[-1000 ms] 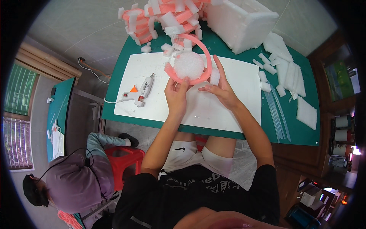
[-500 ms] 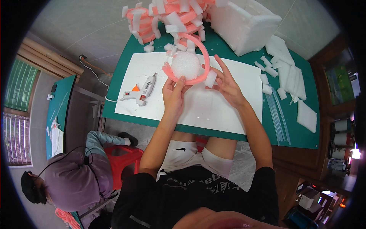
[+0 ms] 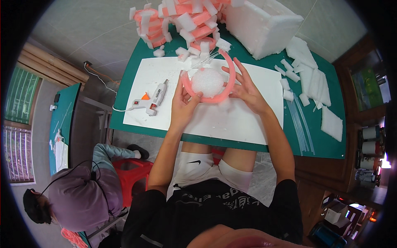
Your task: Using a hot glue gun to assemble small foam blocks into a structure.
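Curved pink foam ring (image 3: 213, 99) with a white round foam disc (image 3: 206, 82) inside it, held above the white rectangular sheet (image 3: 248, 120). Compared with half a second earlier, the ring has turned clockwise: its upper end, bearing a small white foam block (image 3: 223, 44), has swung rightward, leaving the gap at upper left. The turn seems to present another stretch of the curve to the right hand (image 3: 250, 93) — a change of angle, with the ring and disc together.

The left hand (image 3: 182, 105) is pinched at the ring's lower left, thumb uppermost. The right hand is loosely spread at the right side, some fingertips showing inside the curve; whether it grips or merely steadies cannot be told.

Limits of movement: the near edge of the green desk (image 3: 331, 148) runs below both hands; a white-and-grey glue gun (image 3: 159, 93) lies to the left; a stacked pink-and-white foam pile (image 3: 186, 22) stands close beyond the ring. The widest room — plain sheet — lies rightward and nearer the wearer.
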Available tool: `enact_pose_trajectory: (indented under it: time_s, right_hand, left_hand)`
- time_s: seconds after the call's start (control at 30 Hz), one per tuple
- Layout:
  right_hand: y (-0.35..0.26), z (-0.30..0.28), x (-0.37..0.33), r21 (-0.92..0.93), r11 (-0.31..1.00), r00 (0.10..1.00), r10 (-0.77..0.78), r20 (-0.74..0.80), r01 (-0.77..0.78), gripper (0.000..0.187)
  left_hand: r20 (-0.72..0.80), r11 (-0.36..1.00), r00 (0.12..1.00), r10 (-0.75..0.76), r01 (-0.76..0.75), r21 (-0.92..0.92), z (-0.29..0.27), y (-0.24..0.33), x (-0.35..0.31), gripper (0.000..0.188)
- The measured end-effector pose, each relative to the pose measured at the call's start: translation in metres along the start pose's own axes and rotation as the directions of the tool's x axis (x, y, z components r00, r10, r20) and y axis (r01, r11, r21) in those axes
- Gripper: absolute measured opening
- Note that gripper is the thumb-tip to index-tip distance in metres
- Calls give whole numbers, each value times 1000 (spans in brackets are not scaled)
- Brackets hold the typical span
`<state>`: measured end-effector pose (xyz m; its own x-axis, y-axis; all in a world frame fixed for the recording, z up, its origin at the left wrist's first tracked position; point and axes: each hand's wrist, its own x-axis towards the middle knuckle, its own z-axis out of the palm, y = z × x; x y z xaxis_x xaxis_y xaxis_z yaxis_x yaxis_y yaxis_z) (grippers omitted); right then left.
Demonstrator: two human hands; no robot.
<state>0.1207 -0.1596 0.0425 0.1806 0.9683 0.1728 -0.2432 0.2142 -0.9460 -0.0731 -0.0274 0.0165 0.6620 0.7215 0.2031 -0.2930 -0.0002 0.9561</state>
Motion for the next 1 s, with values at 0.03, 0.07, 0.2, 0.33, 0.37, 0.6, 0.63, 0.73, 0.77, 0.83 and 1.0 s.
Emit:
enact_pose_trajectory:
  time_s: [0.03, 0.07, 0.2, 0.33, 0.37, 0.6, 0.63, 0.73, 0.77, 0.83, 1.0]
  right_hand:
    - [1, 2, 1, -73, 997, 1000, -17, -25, 15, 84]
    - [2, 4, 2, -75, 997, 1000, -17, -25, 15, 84]
    - [7, 5, 4, -163, 982, 994, -103, -39, 95, 76]
    - [4, 5, 2, -115, 992, 997, -58, -51, 52, 72]
    - [4, 4, 2, -114, 992, 997, -58, -52, 51, 72]
    - [9, 4, 3, -118, 989, 994, -100, -52, 93, 69]
    - [10, 4, 3, -126, 987, 994, -102, -46, 95, 69]
    - [8, 5, 2, -147, 985, 994, -97, -53, 88, 69]
    - [9, 6, 2, -147, 985, 994, -97, -52, 88, 69]
    - [9, 6, 1, -175, 981, 995, -91, -49, 81, 67]
    - [18, 1, 0, -325, 937, 987, -151, -45, 128, 59]
  left_hand:
    - [11, 1000, 1000, 26, -26, -17, 2, 1, 1, 69]
    - [21, 998, 998, 52, -51, -35, 3, 2, 1, 75]
    - [13, 995, 995, 94, -94, 17, -1, -2, 2, 84]
    - [73, 995, 995, 74, -78, 55, -2, 2, 4, 71]
    - [89, 992, 992, 87, -95, 79, -2, 2, 5, 68]
    - [121, 989, 989, 83, -97, 115, -2, 6, 3, 66]
    - [131, 989, 989, 74, -89, 119, -1, 8, 3, 66]
    - [141, 986, 987, 75, -95, 137, -1, 7, 4, 67]
    - [142, 983, 986, 87, -108, 151, -1, 7, 4, 66]
    - [145, 982, 987, 75, -98, 160, -2, 8, 4, 66]
    - [158, 969, 986, 51, -87, 232, -2, 10, 5, 65]
